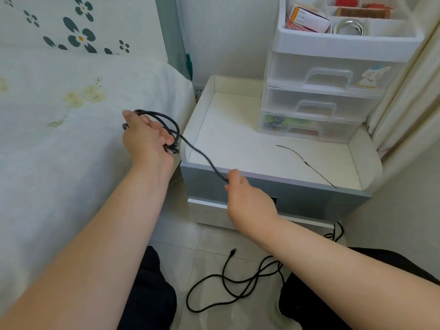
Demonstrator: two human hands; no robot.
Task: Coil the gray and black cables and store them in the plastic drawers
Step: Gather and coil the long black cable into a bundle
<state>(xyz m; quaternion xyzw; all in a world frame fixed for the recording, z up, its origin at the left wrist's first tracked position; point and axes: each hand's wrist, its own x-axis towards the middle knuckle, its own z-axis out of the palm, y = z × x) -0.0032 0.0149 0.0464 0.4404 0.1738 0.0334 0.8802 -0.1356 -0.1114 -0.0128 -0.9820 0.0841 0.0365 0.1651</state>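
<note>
My left hand (147,136) grips a coil of dark gray cable (170,125) held over the edge of the bed. The free end of that cable (202,154) runs down and right to my right hand (245,196), which pinches it in front of the nightstand. A black cable (238,282) lies loose in loops on the tiled floor between my knees. The clear plastic drawers (316,96) stand stacked at the back right of the nightstand top, all closed.
A thin black tie (307,163) lies on the white nightstand top (238,139). The open tray on top of the drawers (345,41) holds boxes, tape and a comb. The bed (71,139) is at left, a curtain (409,103) at right.
</note>
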